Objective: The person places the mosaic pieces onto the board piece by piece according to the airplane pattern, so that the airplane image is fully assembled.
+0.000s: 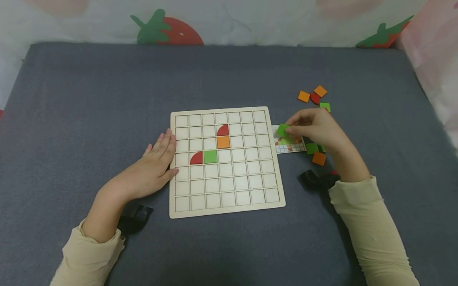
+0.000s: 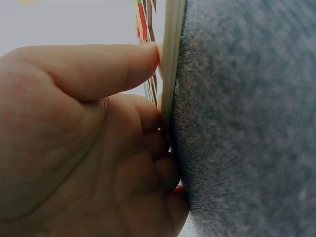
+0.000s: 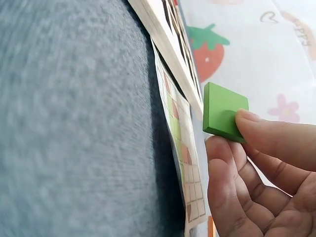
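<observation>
My right hand (image 1: 315,126) pinches a green square tile (image 3: 224,111) between thumb and fingers, above a printed pattern card (image 1: 286,148). The card pokes out from beside the right edge of a white grid board (image 1: 236,174). Straight fingers of my left hand (image 1: 152,171) rest against the board's left edge, the thumb at its rim. On the board, a red quarter-circle tile (image 1: 223,130) sits directly above an orange square tile (image 1: 223,142). Lower left, another red quarter-circle (image 1: 196,158) lies beside a green square (image 1: 210,156).
Loose orange tiles (image 1: 303,96), a red piece (image 1: 315,98) and a green one (image 1: 325,106) lie beyond my right hand. More green (image 1: 312,148) and orange tiles (image 1: 319,159) lie right of the card, partly hidden. Strawberry-patterned cloth (image 1: 250,24) hangs behind the grey table (image 1: 107,79).
</observation>
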The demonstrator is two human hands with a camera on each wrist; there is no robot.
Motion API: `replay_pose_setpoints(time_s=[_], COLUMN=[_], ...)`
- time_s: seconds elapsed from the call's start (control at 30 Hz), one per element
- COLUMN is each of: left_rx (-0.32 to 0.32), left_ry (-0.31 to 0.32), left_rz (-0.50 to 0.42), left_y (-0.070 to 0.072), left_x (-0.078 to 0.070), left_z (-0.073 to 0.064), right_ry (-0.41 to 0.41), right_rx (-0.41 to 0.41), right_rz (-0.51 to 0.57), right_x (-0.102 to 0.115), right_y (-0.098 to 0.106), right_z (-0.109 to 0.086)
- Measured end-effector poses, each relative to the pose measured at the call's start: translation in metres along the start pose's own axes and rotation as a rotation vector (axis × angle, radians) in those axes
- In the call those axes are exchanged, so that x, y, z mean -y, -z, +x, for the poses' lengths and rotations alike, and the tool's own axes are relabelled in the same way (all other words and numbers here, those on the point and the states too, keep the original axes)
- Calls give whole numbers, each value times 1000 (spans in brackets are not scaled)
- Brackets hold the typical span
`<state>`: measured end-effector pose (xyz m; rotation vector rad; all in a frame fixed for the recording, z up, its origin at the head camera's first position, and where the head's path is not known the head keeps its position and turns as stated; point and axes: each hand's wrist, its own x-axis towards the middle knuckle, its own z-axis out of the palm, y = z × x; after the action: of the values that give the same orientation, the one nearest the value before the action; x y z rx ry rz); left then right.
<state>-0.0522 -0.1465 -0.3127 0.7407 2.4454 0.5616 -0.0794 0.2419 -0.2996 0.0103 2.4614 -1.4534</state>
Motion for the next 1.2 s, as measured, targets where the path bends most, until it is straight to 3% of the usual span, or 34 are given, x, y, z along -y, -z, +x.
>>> replay_pose_setpoints(time_s=[0.27,0.5,0.77,1.2], left_rx=[8,9,7,-3], left_ry=[7,4,8,-1], left_rz=[-5,-2,-10,-7], left_y=[0,0,1,0], left_x=[1,1,1,3], left_z=[0,0,-1,-1], right_ry=[20,38,67,126], right_rx=[39,65,168,265], right_rz=[41,-26,-39,-90], right_x=[4,10,20,42], right_y=[-9,-25,-44,-71], right_z=[0,2,7,16])
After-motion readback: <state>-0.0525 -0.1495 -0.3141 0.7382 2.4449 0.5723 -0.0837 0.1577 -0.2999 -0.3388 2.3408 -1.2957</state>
